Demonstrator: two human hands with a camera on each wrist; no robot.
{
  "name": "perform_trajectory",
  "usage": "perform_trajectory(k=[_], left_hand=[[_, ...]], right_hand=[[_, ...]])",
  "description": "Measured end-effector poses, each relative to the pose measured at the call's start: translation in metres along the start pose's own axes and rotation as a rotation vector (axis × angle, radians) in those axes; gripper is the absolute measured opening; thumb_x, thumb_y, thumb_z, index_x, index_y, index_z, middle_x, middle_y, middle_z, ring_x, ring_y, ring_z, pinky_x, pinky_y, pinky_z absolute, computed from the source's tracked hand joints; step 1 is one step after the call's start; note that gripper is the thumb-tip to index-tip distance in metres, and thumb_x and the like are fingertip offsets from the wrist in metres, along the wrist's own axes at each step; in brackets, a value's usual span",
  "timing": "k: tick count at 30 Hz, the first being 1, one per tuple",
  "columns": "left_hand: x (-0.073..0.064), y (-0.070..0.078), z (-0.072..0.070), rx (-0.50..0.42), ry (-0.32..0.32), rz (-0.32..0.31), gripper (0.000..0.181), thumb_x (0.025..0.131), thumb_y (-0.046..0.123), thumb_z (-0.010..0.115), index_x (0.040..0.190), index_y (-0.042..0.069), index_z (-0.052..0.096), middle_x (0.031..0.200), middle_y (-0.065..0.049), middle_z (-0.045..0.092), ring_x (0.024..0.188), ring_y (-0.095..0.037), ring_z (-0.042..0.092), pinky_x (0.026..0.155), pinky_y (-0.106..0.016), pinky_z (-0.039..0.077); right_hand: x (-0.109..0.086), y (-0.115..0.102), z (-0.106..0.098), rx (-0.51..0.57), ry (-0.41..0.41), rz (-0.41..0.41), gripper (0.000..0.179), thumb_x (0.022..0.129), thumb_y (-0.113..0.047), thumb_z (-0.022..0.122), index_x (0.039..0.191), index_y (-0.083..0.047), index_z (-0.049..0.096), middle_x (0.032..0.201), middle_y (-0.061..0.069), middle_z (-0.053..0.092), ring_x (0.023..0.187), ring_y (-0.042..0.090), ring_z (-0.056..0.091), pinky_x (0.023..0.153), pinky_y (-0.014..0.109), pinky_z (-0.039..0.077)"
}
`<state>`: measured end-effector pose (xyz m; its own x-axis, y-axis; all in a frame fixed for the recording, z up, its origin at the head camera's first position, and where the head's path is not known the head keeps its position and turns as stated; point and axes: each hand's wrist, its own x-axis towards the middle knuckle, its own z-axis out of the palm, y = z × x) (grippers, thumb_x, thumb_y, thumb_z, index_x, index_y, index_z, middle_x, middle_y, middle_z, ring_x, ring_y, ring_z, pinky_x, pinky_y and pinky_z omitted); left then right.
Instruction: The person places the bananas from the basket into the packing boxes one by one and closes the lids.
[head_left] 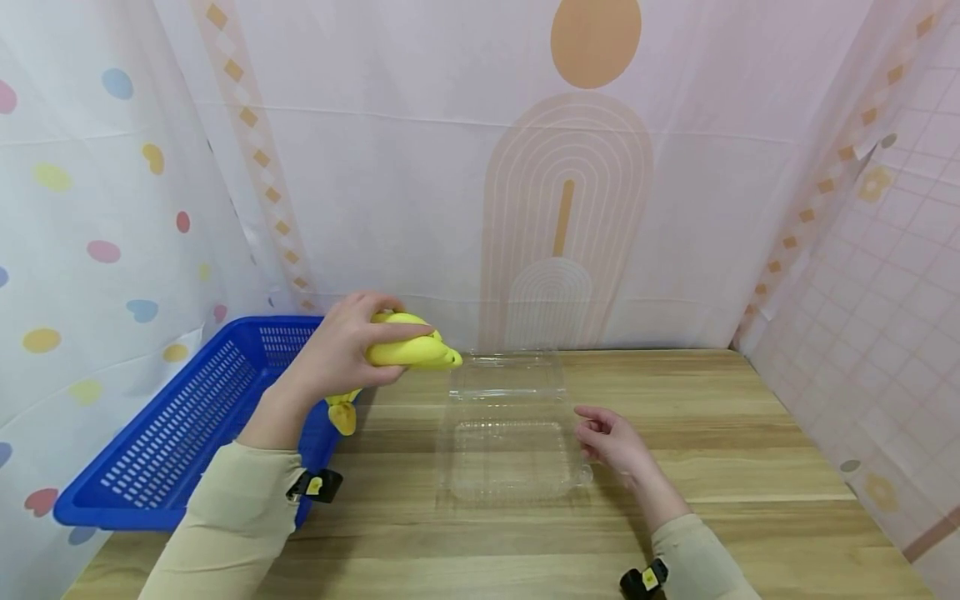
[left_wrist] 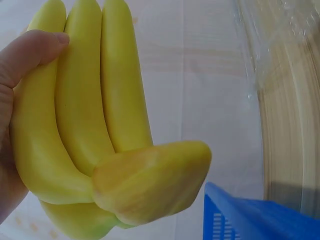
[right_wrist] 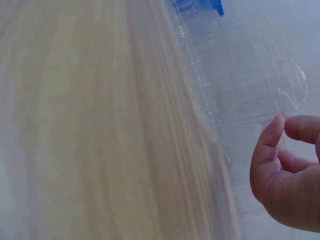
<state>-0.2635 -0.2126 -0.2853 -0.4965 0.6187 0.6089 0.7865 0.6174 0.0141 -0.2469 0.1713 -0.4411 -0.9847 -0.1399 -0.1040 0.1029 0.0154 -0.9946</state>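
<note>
My left hand [head_left: 337,350] grips a bunch of yellow bananas [head_left: 408,353] from above, over the right rim of the blue basket. In the left wrist view the thumb lies across the bananas [left_wrist: 82,100], and their thick joined stem [left_wrist: 152,182] points towards the basket. A clear plastic clamshell box [head_left: 510,458] stands on the table with its lid [head_left: 507,375] folded back towards the curtain. At the box's right edge is my right hand [head_left: 618,446]. Its thumb and forefinger pinch the box's rim in the right wrist view, where the see-through wall [right_wrist: 240,70] rises beside the hand.
A blue plastic basket [head_left: 191,417] with slotted sides takes up the left of the wooden table [head_left: 690,467]. Patterned curtains [head_left: 405,167] enclose the table at the back and on both sides.
</note>
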Motion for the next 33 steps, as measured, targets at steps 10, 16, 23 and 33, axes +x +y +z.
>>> perform_trajectory(k=[10, 16, 23, 33], left_hand=[[0.011, 0.015, 0.017, 0.003, -0.016, 0.059, 0.048, 0.071, 0.018, 0.085, 0.116, 0.027, 0.075, 0.116, -0.013, 0.061, 0.103, -0.034, 0.054, 0.082, -0.050, 0.043], [0.016, 0.024, 0.030, 0.011, -0.007, 0.111, 0.048, 0.069, 0.021, 0.085, 0.115, 0.028, 0.075, 0.115, -0.013, 0.062, 0.104, -0.034, 0.055, 0.080, -0.050, 0.045], [0.023, 0.036, 0.046, 0.003, -0.032, 0.124, 0.048, 0.068, 0.022, 0.086, 0.114, 0.029, 0.075, 0.115, -0.012, 0.062, 0.102, -0.032, 0.055, 0.079, -0.048, 0.046], [0.031, 0.053, 0.072, -0.014, -0.086, 0.110, 0.051, 0.067, 0.024, 0.088, 0.115, 0.032, 0.074, 0.116, -0.008, 0.062, 0.105, -0.028, 0.053, 0.079, -0.045, 0.045]], right_hand=[[0.001, 0.001, 0.001, 0.011, 0.002, -0.002, 0.045, 0.098, 0.005, 0.055, 0.139, 0.016, 0.041, 0.094, 0.006, 0.051, 0.075, 0.012, 0.051, 0.062, 0.019, 0.049], [0.001, 0.001, 0.002, 0.018, 0.004, -0.001, 0.044, 0.098, 0.006, 0.054, 0.138, 0.016, 0.041, 0.094, 0.006, 0.051, 0.075, 0.012, 0.051, 0.062, 0.019, 0.049], [-0.001, 0.000, 0.001, 0.013, 0.008, -0.003, 0.044, 0.097, 0.005, 0.055, 0.138, 0.016, 0.041, 0.094, 0.006, 0.051, 0.075, 0.013, 0.051, 0.063, 0.020, 0.050], [-0.001, 0.000, 0.002, 0.020, 0.015, -0.008, 0.044, 0.097, 0.006, 0.055, 0.137, 0.018, 0.041, 0.093, 0.006, 0.051, 0.076, 0.012, 0.052, 0.063, 0.019, 0.050]])
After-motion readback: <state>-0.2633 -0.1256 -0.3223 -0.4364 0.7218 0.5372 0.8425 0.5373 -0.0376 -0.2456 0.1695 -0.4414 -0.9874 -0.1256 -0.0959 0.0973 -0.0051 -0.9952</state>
